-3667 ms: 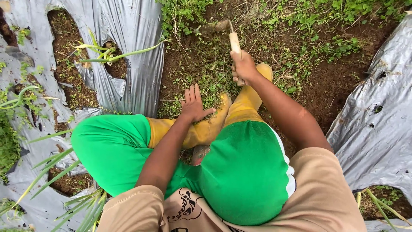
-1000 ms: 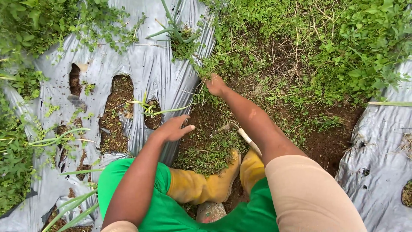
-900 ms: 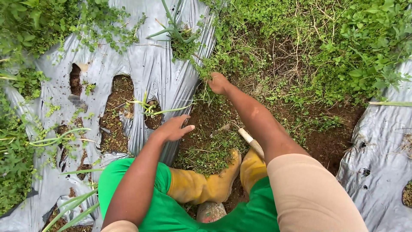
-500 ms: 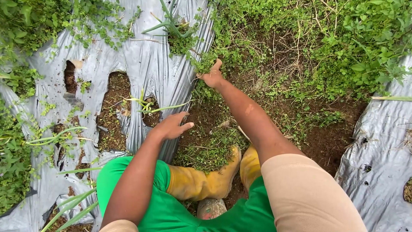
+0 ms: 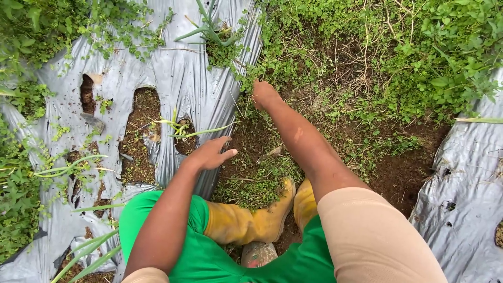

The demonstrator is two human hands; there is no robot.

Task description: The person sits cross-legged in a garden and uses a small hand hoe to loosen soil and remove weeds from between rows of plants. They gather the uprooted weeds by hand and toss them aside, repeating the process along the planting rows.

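Dark, damp soil [image 5: 403, 173] runs as a furrow between two raised beds covered in silver-grey plastic mulch sheet [image 5: 178, 78], seen from the head camera looking down past green trousers and yellow rubber boots [image 5: 246, 222].

At the far end of the furrow, the right hand [image 5: 263, 94] reaches forward with its grip closed on a clump of low weeds [image 5: 251, 73] growing at the torn edge of the sheet, where plastic meets soil. The fingers are curled under, so how much stem they enclose cannot be told. The left hand [image 5: 209, 154] hovers open, fingers spread and together with nothing in them, just above the sheet's edge and near a small heap of loose pulled greenery [image 5: 257, 183] lying in front of the boots.

The weeds look light, soft and limp, with thin stems that would likely snap if pulled by the leaves; a hold low at the base, close to the soil, seems the firmest place. Wet earth may make them slippery.

Green onion plants [image 5: 209, 29] stand in holes cut through the sheet. Denser leafy weeds [image 5: 440, 57] cover the upper right. No packages, labels or signs appear anywhere.
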